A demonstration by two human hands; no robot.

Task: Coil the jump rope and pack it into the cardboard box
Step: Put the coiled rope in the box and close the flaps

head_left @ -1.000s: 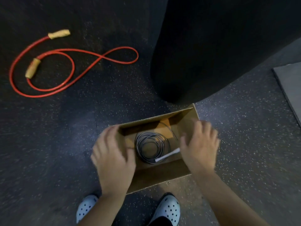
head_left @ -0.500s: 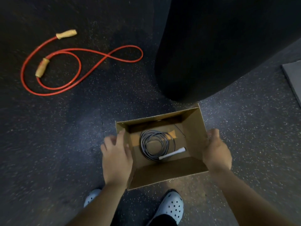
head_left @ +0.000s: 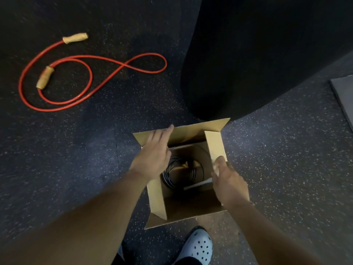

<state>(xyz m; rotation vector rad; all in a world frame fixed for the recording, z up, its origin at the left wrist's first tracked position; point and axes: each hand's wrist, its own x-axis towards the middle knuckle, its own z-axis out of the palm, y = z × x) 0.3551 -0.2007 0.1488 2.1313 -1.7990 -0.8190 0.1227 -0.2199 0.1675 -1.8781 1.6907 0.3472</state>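
Observation:
The cardboard box (head_left: 191,207) stands open on the floor in front of my feet. Inside it lies a coiled dark jump rope (head_left: 193,170) with a white handle (head_left: 198,183) across the coil. My left hand (head_left: 152,155) lies palm down over the left flap, which tilts inward, and its stretched fingers reach the far flap. My right hand (head_left: 229,182) grips the right flap (head_left: 215,146) and holds it raised, thumb on its inner face.
A red jump rope with tan handles (head_left: 45,77) lies loose on the speckled floor at the far left. A big black rounded object (head_left: 257,54) stands right behind the box. A grey mat (head_left: 343,92) lies at the right edge. My light shoe (head_left: 198,245) is below the box.
Both hands left the box's outer sides and went to its flaps. The left and right flaps now tilt up and inward over the coiled rope.

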